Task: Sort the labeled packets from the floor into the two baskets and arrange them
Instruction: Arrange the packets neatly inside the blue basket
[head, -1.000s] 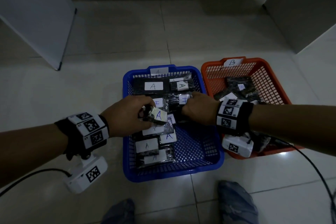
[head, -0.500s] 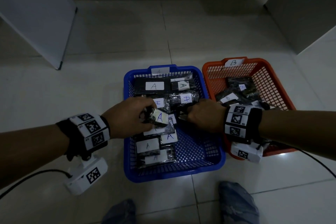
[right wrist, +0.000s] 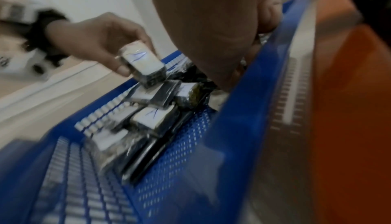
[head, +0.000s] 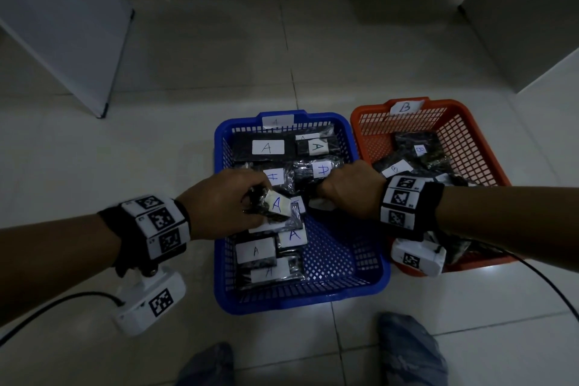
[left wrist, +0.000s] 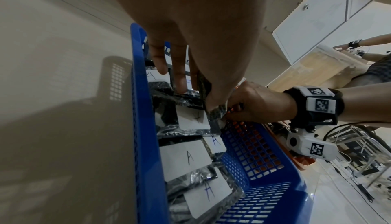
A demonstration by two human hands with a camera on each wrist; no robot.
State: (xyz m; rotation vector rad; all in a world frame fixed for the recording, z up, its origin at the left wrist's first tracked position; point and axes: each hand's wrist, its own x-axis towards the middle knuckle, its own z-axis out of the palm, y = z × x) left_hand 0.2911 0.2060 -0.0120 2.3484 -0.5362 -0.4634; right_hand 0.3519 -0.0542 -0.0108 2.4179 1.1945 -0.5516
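Observation:
A blue basket (head: pixel 300 301) tagged A holds several black packets with white A labels (head: pixel 268 147). Beside it on the right, an orange basket (head: pixel 470 122) tagged B holds several B packets (head: pixel 419 150). My left hand (head: pixel 257 204) pinches a small A packet (head: pixel 277 205) just above the pile, and the right wrist view shows this packet (right wrist: pixel 143 63) too. My right hand (head: pixel 326 194) reaches into the blue basket with fingers curled down on a pale-edged packet (head: pixel 322 205), mostly hidden under the knuckles. The two hands almost touch in the left wrist view, where my right hand (left wrist: pixel 234 110) shows.
Tiled floor surrounds both baskets. A white panel (head: pixel 62 25) stands at the back left and a cabinet (head: pixel 532 25) at the back right. My knees (head: pixel 407 351) are at the bottom edge. Cables trail from both wrists. Another person (left wrist: pixel 370 70) works far off.
My right hand drew back a little from the far packets toward me, uncovering an A label. My left hand kept its packet and barely moved.

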